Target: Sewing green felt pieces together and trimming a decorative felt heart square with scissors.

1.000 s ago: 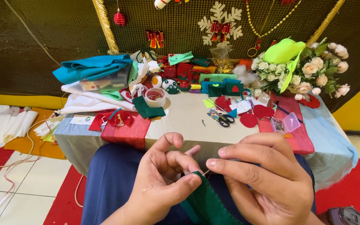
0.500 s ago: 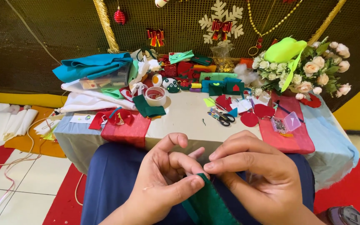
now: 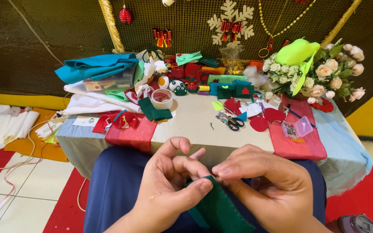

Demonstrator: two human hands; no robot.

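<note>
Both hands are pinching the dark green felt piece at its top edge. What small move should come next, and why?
Probably the right hand should draw away from the edge to pull the stitch through. Its fingertips meet the left hand at the top edge of the green felt, and a row of stitches seems to run along the felt's right edge. No needle or thread shows clearly.

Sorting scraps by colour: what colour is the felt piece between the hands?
Dark green felt piece, clearest in the head view.

Left hand (image 3: pixel 169 190) and right hand (image 3: pixel 268 190) pinch together, fingertips meeting
</note>
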